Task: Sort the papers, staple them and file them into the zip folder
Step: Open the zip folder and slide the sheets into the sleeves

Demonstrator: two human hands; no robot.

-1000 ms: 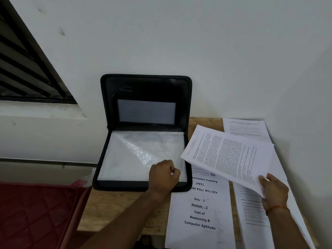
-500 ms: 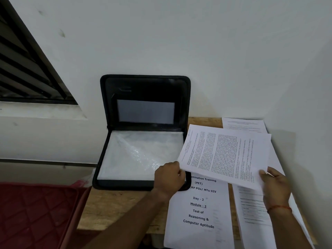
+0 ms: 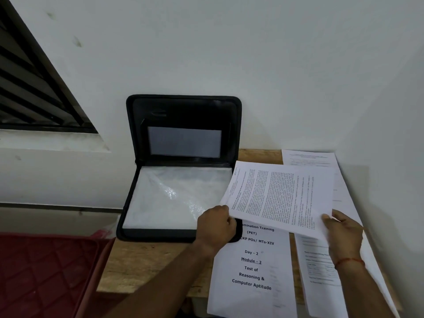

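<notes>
Nearest, the remaining papers (image 3: 252,271) lie face up in piles on the worktop (image 3: 142,267), probably so their titles can be read for sorting. Above them the left hand (image 3: 215,226) and right hand (image 3: 341,232) each pinch a lower corner of a printed sheet (image 3: 280,198), keeping it flat. It overlaps the right edge of the zip folder (image 3: 183,111), whose lid is propped open against the wall, seemingly ready to receive it.
</notes>
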